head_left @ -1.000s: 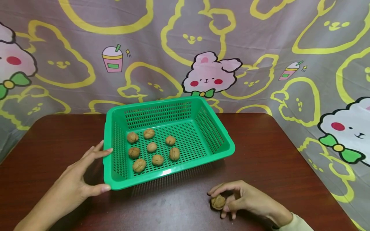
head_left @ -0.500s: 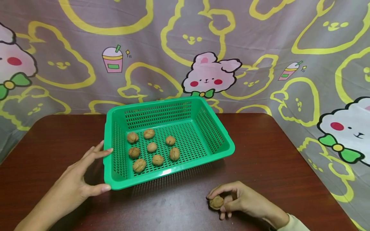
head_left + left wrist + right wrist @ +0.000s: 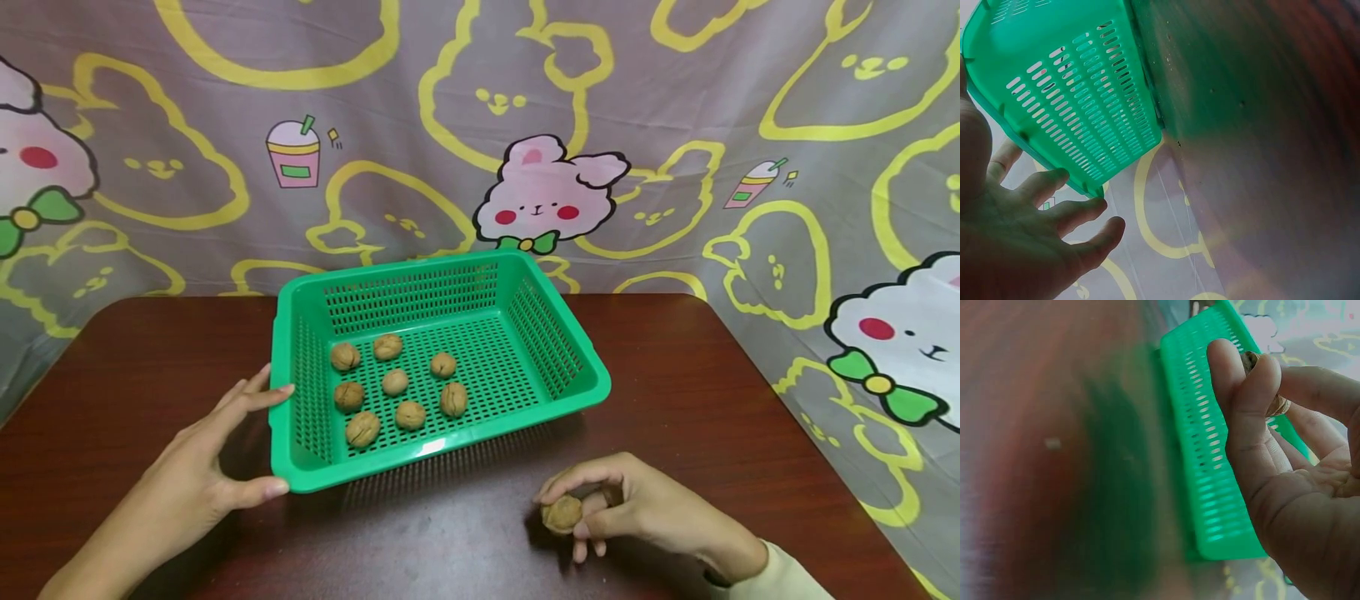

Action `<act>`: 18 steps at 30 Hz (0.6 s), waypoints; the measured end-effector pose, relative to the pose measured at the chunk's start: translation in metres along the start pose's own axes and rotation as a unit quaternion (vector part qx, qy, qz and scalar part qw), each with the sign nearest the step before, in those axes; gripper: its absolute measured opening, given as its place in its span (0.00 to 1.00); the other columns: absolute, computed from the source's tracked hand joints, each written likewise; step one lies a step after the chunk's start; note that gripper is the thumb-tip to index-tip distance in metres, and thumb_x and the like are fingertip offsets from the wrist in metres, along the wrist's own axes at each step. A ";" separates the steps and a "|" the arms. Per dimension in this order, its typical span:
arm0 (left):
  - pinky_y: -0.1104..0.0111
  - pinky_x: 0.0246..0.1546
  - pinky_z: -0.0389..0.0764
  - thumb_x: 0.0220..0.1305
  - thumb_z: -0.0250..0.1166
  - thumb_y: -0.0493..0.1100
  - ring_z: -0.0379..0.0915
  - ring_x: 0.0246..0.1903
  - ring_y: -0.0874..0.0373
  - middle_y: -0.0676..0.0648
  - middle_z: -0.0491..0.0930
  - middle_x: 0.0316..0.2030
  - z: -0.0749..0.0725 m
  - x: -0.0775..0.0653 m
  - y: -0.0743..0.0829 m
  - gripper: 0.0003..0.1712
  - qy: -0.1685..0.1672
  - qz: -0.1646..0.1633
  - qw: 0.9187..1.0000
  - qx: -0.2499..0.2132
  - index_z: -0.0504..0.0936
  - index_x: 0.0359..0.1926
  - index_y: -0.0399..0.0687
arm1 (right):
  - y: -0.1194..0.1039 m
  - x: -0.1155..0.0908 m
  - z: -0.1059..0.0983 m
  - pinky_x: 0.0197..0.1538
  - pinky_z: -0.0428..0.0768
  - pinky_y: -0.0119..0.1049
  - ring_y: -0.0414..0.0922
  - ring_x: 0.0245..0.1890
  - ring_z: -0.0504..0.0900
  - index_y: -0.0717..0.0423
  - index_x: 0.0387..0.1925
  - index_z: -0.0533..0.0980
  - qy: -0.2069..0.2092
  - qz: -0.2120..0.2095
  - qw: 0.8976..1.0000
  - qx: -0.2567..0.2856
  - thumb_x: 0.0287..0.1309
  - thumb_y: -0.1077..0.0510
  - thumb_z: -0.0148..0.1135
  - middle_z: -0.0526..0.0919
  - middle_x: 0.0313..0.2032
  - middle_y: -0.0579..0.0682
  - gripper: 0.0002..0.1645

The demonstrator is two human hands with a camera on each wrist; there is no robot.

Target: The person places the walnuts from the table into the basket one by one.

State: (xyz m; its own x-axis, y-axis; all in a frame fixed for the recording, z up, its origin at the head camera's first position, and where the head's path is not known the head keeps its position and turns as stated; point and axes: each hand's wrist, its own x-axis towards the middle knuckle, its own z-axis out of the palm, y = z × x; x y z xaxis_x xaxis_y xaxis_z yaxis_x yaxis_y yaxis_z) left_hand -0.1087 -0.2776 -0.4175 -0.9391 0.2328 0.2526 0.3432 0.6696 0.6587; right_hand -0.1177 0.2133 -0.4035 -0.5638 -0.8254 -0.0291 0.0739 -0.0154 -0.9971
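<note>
A green plastic basket [image 3: 427, 446] stands at an angle on the table, with several walnuts [image 3: 363, 429] spread over the left and middle of its slotted floor. My left hand [image 3: 191, 458] rests against the basket's left side, thumb at the near corner and index fingertip over the rim. Its other fingers spread loosely along the outside in the left wrist view. In front of the basket, my right hand [image 3: 652, 508] pinches a single walnut [image 3: 561, 515] between thumb and fingers, low above the table. The right wrist view shows that walnut mostly hidden by the fingers.
The dark reddish-brown table [image 3: 690, 400] spreads around the basket. Behind it and along the right hangs a grey curtain [image 3: 660, 108] printed with yellow outlines and rabbits, close to the table's back edge.
My right hand has shifted slightly up and left with the walnut, which has turned a little in the fingers. The left hand and basket have stayed in place.
</note>
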 end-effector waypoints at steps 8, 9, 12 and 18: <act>0.19 0.57 0.57 0.43 0.86 0.44 0.44 0.78 0.21 0.48 0.51 0.84 0.001 0.001 0.001 0.59 0.003 0.003 1.000 -0.005 0.67 0.77 0.61 | -0.041 0.011 -0.002 0.39 0.84 0.30 0.42 0.37 0.91 0.70 0.64 0.76 0.006 0.034 0.999 -0.025 0.70 0.73 0.55 0.84 0.63 0.55 0.23; 0.19 0.57 0.56 0.43 0.86 0.43 0.44 0.77 0.21 0.47 0.52 0.84 0.001 0.001 0.000 0.60 0.004 0.004 1.000 -0.005 0.67 0.77 0.61 | -0.045 0.013 -0.003 0.39 0.84 0.30 0.43 0.38 0.91 0.70 0.64 0.76 0.001 0.031 0.999 -0.025 0.70 0.74 0.55 0.84 0.63 0.56 0.23; 0.19 0.58 0.55 0.42 0.86 0.43 0.44 0.77 0.21 0.46 0.52 0.83 0.001 0.000 0.000 0.60 0.006 0.007 1.000 -0.009 0.67 0.77 0.61 | -0.059 0.022 -0.005 0.39 0.85 0.31 0.44 0.38 0.91 0.68 0.64 0.76 -0.008 0.027 0.999 -0.021 0.71 0.74 0.55 0.82 0.64 0.59 0.23; 0.19 0.60 0.53 0.44 0.86 0.43 0.43 0.78 0.21 0.49 0.51 0.84 0.000 0.001 -0.001 0.60 0.006 0.011 1.000 -0.017 0.66 0.78 0.62 | -0.085 0.050 -0.019 0.38 0.84 0.32 0.45 0.36 0.91 0.67 0.65 0.76 -0.023 0.001 0.999 -0.035 0.71 0.73 0.56 0.83 0.63 0.61 0.23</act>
State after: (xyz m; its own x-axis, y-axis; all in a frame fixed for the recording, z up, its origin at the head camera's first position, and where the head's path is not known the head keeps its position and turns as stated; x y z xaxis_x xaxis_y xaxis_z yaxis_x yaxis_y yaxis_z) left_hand -0.1096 -0.2781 -0.4176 -0.9308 0.2388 0.2767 0.3652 0.6391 0.6769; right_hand -0.1677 0.1842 -0.3213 -0.5254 -0.8503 -0.0301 0.0172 0.0248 -0.9995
